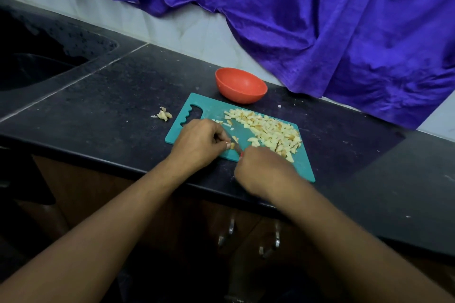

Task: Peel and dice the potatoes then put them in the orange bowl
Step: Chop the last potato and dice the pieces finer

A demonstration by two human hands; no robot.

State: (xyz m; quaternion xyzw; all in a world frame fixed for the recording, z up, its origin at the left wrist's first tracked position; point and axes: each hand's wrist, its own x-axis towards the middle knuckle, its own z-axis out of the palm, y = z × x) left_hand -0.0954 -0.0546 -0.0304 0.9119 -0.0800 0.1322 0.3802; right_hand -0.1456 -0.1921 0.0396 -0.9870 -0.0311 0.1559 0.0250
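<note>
- A person stands at a dark countertop (103, 96), seen from above; both bare forearms reach in from the bottom of the frame to a teal cutting board (209, 110) at centre.
- The left hand (197, 140) is curled, its fingertips pinching a last small potato piece (231, 145) against the board.
- The right hand (261, 170) is closed around a knife (236, 148); only a short stretch of blade and a speck of red handle show, the blade lying right beside the left fingertips.
- A heap of diced potato (270, 131) covers the board's right half.
- The orange bowl (241, 85) sits empty just beyond the board's far edge, above centre.
- A few scraps (163, 114) lie on the counter left of the board.
- Risk: the held piece is tiny, so the blade could nick the fingertips or the piece could slip.
- Risk: the heap sits close to the board's right edge, so pieces may spill onto the counter during transfer.
</note>
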